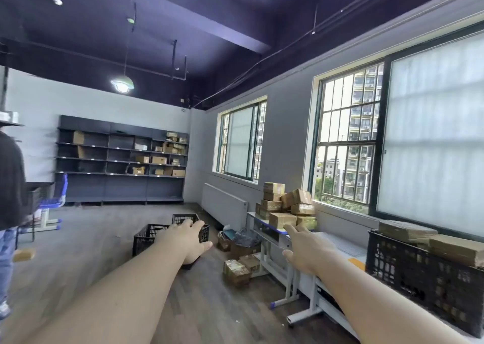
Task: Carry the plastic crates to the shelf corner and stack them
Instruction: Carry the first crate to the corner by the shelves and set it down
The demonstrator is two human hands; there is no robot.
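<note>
Reach step: left hand [192,239] and right hand [305,249], spread and empty, extended toward floor crates [149,236]; rim grip needed next.

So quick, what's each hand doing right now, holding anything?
Left hand: open, fingers spread, holding nothing, out toward the black crates on the floor.
Right hand: open, empty.

Open floor [86,244] leads to the crates [149,236]; desk [272,235] and boxes [237,270] crowd the right.

Black plastic crates [157,235] are sitting matt on wood-look flooring [86,265] (beside them, glossy taped cardboard boxes [235,270]).
</note>
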